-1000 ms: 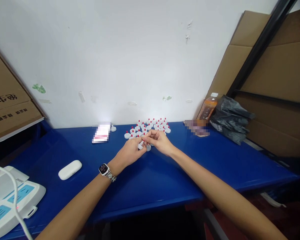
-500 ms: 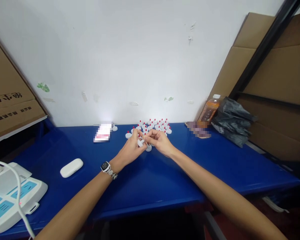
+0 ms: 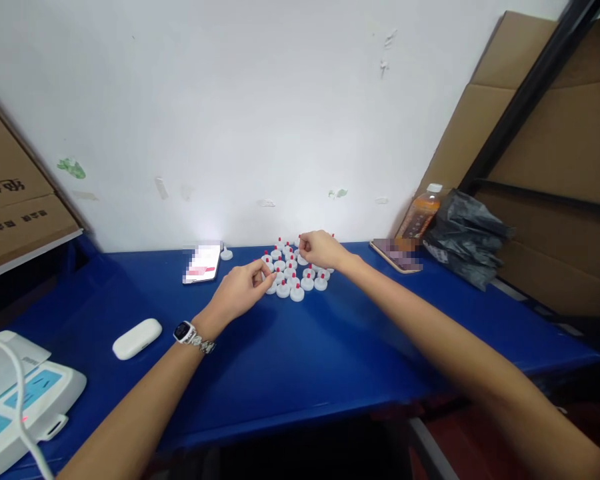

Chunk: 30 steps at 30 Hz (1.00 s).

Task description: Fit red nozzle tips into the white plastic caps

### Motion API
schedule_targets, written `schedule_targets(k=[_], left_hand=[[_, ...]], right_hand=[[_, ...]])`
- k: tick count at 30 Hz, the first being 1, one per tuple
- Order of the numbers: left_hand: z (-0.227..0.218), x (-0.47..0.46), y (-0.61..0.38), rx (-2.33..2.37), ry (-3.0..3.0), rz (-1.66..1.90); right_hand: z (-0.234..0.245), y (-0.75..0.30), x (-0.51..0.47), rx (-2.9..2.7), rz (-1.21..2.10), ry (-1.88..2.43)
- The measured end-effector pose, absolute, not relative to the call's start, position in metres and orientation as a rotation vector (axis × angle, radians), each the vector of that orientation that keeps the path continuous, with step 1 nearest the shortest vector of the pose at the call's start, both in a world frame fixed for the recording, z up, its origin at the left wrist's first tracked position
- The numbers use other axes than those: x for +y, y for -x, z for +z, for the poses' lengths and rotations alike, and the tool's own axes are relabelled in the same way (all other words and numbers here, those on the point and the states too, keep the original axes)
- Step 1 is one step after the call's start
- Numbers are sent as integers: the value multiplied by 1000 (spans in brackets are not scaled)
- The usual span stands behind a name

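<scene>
Several small white caps with red tips (image 3: 297, 292) stand in a cluster on the blue table (image 3: 300, 347) near the wall. My left hand (image 3: 240, 292), with a watch on its wrist, rests at the cluster's left edge; its thumb and forefinger pinch at a cap there. My right hand (image 3: 320, 249) hovers over the far side of the cluster with its fingers curled round something I cannot make out.
A phone (image 3: 203, 263) lies left of the caps and another phone (image 3: 395, 255) to the right. A white case (image 3: 137, 338) and a white device with a cable (image 3: 15, 400) sit at left. A drink bottle (image 3: 420, 215), black bag (image 3: 460, 237) and cardboard stand at right.
The hands were together in front of the cluster, working on one cap. They have parted: the left moved to the cluster's left edge, the right reached to its far side.
</scene>
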State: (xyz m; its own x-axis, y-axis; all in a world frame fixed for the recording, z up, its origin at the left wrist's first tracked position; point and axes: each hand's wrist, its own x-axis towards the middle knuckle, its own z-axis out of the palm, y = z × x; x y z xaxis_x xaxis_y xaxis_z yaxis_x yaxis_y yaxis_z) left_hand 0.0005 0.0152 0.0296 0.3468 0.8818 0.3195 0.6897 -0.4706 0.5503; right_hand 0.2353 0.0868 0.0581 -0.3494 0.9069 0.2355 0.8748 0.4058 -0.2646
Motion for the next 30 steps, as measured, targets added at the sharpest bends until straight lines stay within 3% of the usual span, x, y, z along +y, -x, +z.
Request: schedule_targets(k=[4,11,20,26,30], left_hand=[[31,11,-7,1416,-2296,761],[29,16,-5,1432,-2319,673],[20,7,31,1583,-2331,551],[13,11,47,1658,-2263,479],[11,15,50,1649,-2226,482]], right_hand=[[57,-224,96,-2413,-35,1673],[37,-217,111,-2308,269,1630],[51,-209,112,-2238,154,1541],[57,-144,129,-2430,269,1298],[55,-92,147,-2486,279,1356]])
